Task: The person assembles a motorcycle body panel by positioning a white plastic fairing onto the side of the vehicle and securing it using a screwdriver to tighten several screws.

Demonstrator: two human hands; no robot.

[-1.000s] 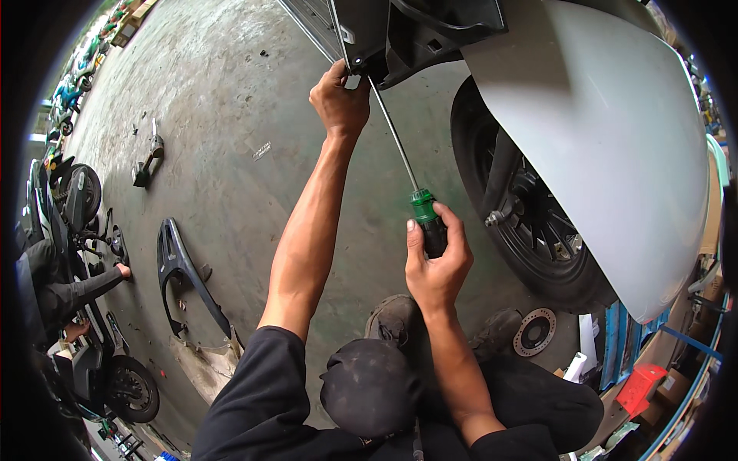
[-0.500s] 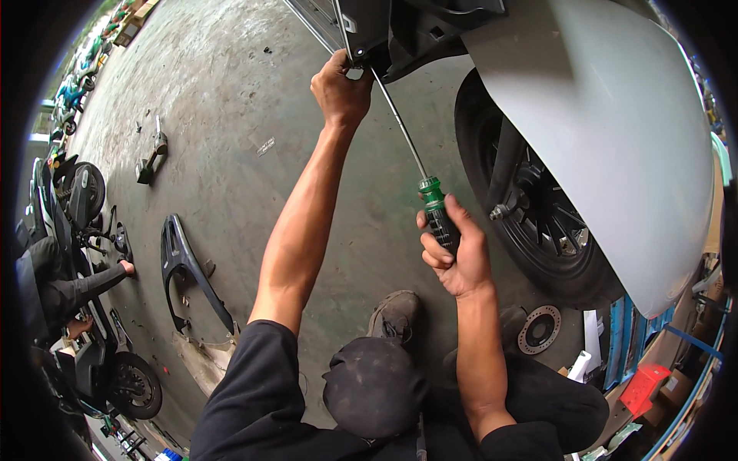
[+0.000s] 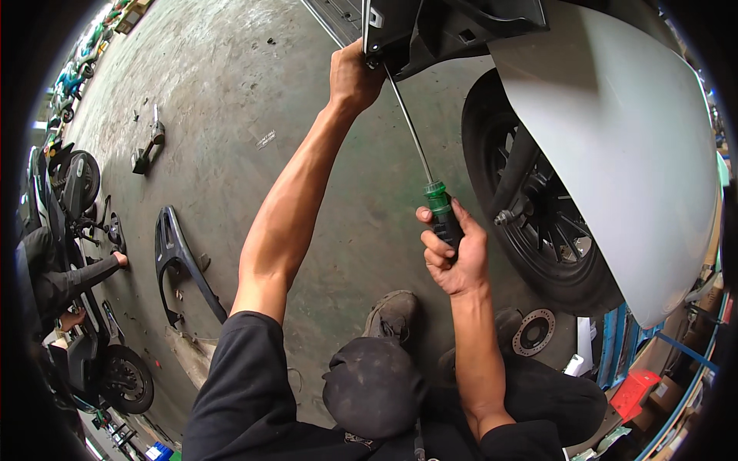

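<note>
A long-shafted screwdriver [image 3: 440, 201] with a green and black handle is gripped in my right hand [image 3: 460, 257]. Its shaft slants up and left to the lower edge of a black plastic panel [image 3: 442, 38] on a scooter. The tip meets the underside of that panel, out of sight. Right beside the tip, my left hand [image 3: 356, 79] is closed at the panel's corner. Its fingertips are hidden, so what they pinch cannot be made out.
To the right are the scooter's black wheel [image 3: 538, 200] and large grey body panel [image 3: 607, 138]. A brake disc [image 3: 533, 332] lies below. A black frame-like part [image 3: 183, 253] lies on the floor at left. Another person [image 3: 58, 269] works at a motorcycle [image 3: 92, 330] at far left.
The scooter and my left hand sit slightly further right in view, while the floor parts at left have shifted left. My right hand stays closed round the screwdriver handle, which stands a little more upright.
</note>
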